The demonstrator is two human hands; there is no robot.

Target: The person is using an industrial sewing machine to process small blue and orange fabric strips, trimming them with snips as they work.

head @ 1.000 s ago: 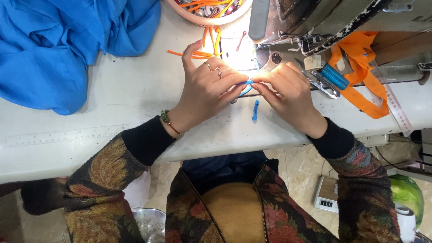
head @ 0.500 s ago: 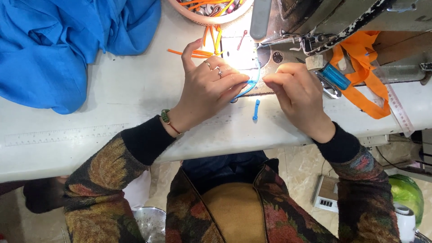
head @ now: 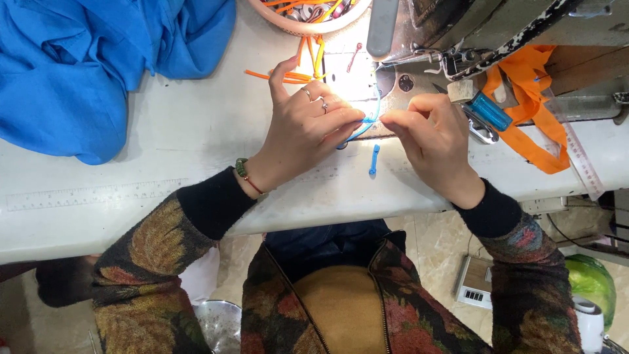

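Broadly, the white surface carries everything, with a heap of blue fabric pushed to the far left, apparently to keep the working area in front of the sewing machine free. Orange ribbon drapes off the machine's right side, and a round basket of orange strips sits at the top edge, within reach of the hands. Both hands meet in the lit patch beside the machine bed. The left hand is closed in a pinch on a thin blue cord, fingers curled, thumb stretched upward. The right hand pinches the same cord from the other side, so the cord loops between the two sets of fingertips, probably held taut for control. Just below them, apart from both hands, a short blue cord piece lies loose.
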